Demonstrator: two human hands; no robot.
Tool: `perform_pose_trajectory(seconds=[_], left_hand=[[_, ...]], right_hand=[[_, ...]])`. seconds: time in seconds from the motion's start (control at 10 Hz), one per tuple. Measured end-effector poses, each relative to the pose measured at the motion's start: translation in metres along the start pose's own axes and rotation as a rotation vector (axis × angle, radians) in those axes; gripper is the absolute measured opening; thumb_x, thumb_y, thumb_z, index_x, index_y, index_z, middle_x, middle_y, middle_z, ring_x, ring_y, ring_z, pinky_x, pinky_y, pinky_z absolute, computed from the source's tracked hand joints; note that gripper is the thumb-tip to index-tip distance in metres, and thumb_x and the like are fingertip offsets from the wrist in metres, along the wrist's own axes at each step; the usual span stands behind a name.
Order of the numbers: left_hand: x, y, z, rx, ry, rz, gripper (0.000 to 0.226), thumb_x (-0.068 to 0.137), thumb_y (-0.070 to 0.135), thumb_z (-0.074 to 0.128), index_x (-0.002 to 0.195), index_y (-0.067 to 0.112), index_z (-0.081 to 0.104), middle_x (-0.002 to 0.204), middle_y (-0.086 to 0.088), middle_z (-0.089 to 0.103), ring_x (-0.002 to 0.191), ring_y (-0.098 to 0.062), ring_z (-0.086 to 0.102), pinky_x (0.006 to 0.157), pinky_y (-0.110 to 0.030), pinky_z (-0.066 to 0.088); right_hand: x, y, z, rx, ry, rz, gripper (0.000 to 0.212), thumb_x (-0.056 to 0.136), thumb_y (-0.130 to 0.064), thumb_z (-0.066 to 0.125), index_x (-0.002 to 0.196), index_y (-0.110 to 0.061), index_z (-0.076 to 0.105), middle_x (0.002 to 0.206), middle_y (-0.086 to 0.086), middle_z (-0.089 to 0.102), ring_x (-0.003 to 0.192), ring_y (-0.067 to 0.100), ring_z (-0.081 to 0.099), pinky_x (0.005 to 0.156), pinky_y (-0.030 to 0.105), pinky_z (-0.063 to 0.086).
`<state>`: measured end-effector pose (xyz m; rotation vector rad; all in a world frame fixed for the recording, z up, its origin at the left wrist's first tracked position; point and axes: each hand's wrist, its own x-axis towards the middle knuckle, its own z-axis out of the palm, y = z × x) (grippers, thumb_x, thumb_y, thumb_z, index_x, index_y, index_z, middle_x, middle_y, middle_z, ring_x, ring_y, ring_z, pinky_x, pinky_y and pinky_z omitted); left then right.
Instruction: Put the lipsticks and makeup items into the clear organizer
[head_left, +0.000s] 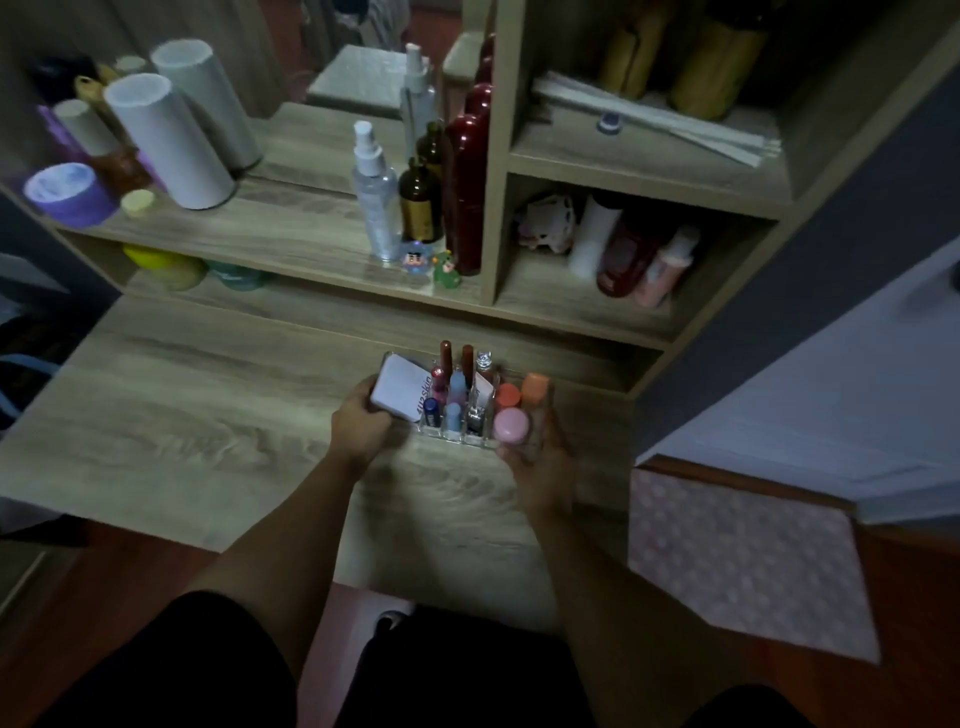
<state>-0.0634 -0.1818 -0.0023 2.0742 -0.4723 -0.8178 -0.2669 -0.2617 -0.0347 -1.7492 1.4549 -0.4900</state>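
I'm looking down at a dim wood-grain counter (208, 415) backed by a shelf unit; on the shelf (270, 234) stand a clear spray bottle (375, 197), a brown glass bottle (420, 205) and a tall dark red bottle (465, 192), with white cylinders (171, 140) further left. The clear organizer (457, 405) sits on the counter between my two hands, already full: upright lipsticks (445, 358) at the back, small blue tubes (457, 387) in the middle slots, a white compact (402, 389) lying tilted over its left end, and a pink-capped jar (511, 425) and orange-capped bottles (535, 389) at its right end. My left hand (361, 421) wraps the organizer's left end, fingers curled under the compact's edge. My right hand (540, 467) cups the right end, fingers pressed against the wall just below the pink-capped jar.
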Motion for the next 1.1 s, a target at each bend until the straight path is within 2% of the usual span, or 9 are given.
perform_pose_trajectory(seconds=[0.1, 0.3, 0.5, 0.6, 0.7, 0.8, 0.9, 1.0, 1.1], left_hand=[[0.002, 0.004, 0.013, 0.019, -0.015, -0.004, 0.057, 0.079, -0.007, 0.052, 0.131, 0.016, 0.05, 0.125, -0.02, 0.06, 0.111, -0.035, 0.057, 0.097, -0.054, 0.049], [0.005, 0.008, 0.012, 0.025, -0.028, 0.029, 0.056, 0.079, -0.005, 0.058, 0.129, 0.018, 0.05, 0.123, -0.018, 0.06, 0.11, -0.033, 0.057, 0.095, -0.054, 0.05], [0.007, 0.012, 0.015, 0.013, -0.031, 0.043, 0.055, 0.079, -0.004, 0.06, 0.129, 0.017, 0.049, 0.122, -0.018, 0.06, 0.109, -0.032, 0.057, 0.094, -0.049, 0.051], [0.003, 0.012, 0.018, 0.057, -0.047, 0.056, 0.056, 0.08, -0.003, 0.059, 0.131, 0.016, 0.044, 0.123, -0.017, 0.059, 0.109, -0.03, 0.056, 0.089, -0.039, 0.05], [-0.004, 0.012, 0.021, 0.062, -0.026, 0.077, 0.065, 0.08, -0.007, 0.059, 0.137, 0.01, 0.032, 0.127, -0.02, 0.056, 0.112, -0.03, 0.055, 0.088, -0.036, 0.047], [-0.018, 0.014, 0.024, 0.042, 0.071, 0.089, 0.083, 0.076, -0.011, 0.059, 0.144, 0.001, 0.013, 0.138, -0.024, 0.046, 0.122, -0.032, 0.048, 0.098, -0.041, 0.042], [-0.032, 0.013, 0.024, 0.09, 0.11, 0.088, 0.078, 0.076, -0.008, 0.059, 0.142, 0.0, 0.019, 0.137, -0.027, 0.045, 0.125, -0.041, 0.044, 0.098, -0.044, 0.042], [-0.051, 0.005, 0.026, 0.185, 0.149, 0.062, 0.061, 0.079, -0.002, 0.057, 0.133, -0.004, 0.03, 0.129, -0.03, 0.051, 0.118, -0.046, 0.048, 0.098, -0.048, 0.044], [-0.064, -0.001, 0.029, 0.265, 0.115, 0.08, 0.052, 0.082, 0.005, 0.057, 0.128, -0.005, 0.035, 0.126, -0.03, 0.053, 0.115, -0.046, 0.049, 0.1, -0.052, 0.043]], right_hand=[[0.005, 0.008, -0.005, 0.033, 0.021, 0.045, 0.093, 0.074, -0.021, 0.079, 0.148, -0.017, 0.024, 0.13, 0.018, 0.06, 0.118, 0.033, 0.056, 0.1, 0.044, 0.046], [0.008, 0.004, -0.005, 0.05, 0.068, 0.004, 0.086, 0.07, -0.017, 0.081, 0.143, -0.017, 0.036, 0.127, 0.015, 0.063, 0.115, 0.032, 0.059, 0.097, 0.045, 0.05], [0.013, 0.0, -0.007, -0.012, 0.079, -0.005, 0.091, 0.072, -0.02, 0.081, 0.146, -0.022, 0.029, 0.129, 0.012, 0.06, 0.115, 0.028, 0.058, 0.095, 0.033, 0.05], [0.012, -0.001, -0.009, -0.048, 0.063, -0.004, 0.088, 0.074, -0.021, 0.079, 0.146, -0.021, 0.028, 0.129, 0.012, 0.06, 0.114, 0.028, 0.059, 0.093, 0.033, 0.051], [0.01, -0.003, -0.011, -0.067, 0.026, 0.012, 0.091, 0.074, -0.02, 0.078, 0.147, -0.02, 0.025, 0.133, 0.013, 0.057, 0.116, 0.029, 0.058, 0.095, 0.037, 0.051], [0.008, -0.001, -0.013, -0.103, -0.057, 0.078, 0.099, 0.074, -0.025, 0.079, 0.149, -0.014, 0.016, 0.149, 0.016, 0.038, 0.134, 0.034, 0.041, 0.107, 0.04, 0.041], [-0.003, -0.002, -0.019, -0.137, -0.104, 0.098, 0.099, 0.078, -0.03, 0.075, 0.15, -0.01, 0.01, 0.158, 0.015, 0.019, 0.144, 0.032, 0.024, 0.115, 0.041, 0.028], [-0.022, 0.006, -0.029, -0.226, -0.098, 0.012, 0.083, 0.088, -0.034, 0.061, 0.15, -0.007, 0.012, 0.16, 0.014, 0.013, 0.147, 0.029, 0.014, 0.121, 0.042, 0.02], [-0.035, 0.011, -0.037, -0.328, -0.143, -0.061, 0.073, 0.094, -0.04, 0.048, 0.15, -0.009, 0.013, 0.16, 0.012, 0.011, 0.148, 0.029, 0.011, 0.121, 0.043, 0.016]])
